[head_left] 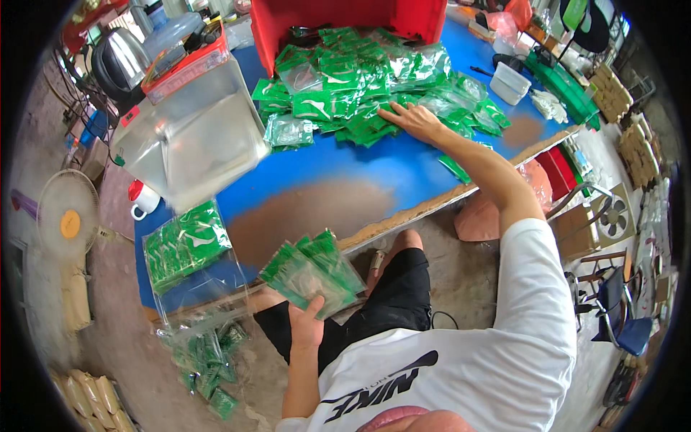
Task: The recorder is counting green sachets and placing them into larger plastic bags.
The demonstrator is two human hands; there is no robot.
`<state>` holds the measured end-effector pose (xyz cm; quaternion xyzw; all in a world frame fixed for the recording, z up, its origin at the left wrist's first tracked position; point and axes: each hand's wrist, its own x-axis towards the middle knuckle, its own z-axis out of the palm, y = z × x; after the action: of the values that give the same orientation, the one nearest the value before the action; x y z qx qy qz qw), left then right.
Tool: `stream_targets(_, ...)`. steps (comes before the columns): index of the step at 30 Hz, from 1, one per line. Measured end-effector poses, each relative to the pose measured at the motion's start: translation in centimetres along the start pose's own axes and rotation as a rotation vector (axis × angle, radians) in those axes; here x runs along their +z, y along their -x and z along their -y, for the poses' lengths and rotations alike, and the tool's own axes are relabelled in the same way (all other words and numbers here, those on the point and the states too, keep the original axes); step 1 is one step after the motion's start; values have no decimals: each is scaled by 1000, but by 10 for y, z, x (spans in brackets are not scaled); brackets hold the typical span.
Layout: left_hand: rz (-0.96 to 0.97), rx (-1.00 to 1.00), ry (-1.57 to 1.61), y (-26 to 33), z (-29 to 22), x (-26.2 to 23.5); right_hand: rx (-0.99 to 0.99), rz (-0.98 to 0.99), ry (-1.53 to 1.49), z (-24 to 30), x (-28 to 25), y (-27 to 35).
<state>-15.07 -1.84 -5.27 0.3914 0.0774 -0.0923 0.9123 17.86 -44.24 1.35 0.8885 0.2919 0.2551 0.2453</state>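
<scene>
My left hand (pixel 307 325), low in front of my lap, is closed on a fanned bunch of green plastic packets (pixel 311 272) with clear windows. My right arm stretches over the table to a large heap of the same kind of packets (pixel 335 83). On the heap's near right side lies my right hand (pixel 412 119), its fingers extended and touching the packets. The heap spills from a red bin (pixel 263 36) tipped toward me. At the table's left corner, a neat stack of green packets (pixel 186 245) sits in a clear plastic bag (pixel 205 291).
A translucent tray (pixel 205 137) stands left of the heap, with a white mug (pixel 144 199) nearby. A clear container (pixel 509 85) is at the right. More green packets (pixel 205 360) hang or lie below the left edge. A fan (pixel 69 216) stands at far left.
</scene>
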Motion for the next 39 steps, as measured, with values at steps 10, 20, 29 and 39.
stream_targets(10, -7, -20, -4, -14, -14, 10, -208, 164, -438, -25, -131, -56)
stream_targets(20, -124, 76, 35, 3, -20, 4, 55, 227, -477, -53, -95, -184)
stream_targets(29, -176, 51, 18, 5, -25, 10, 479, -35, -566, 185, -55, -85)
stream_targets(39, -184, -11, 2, 14, -25, 6, 106, -272, -822, 56, -91, -78)
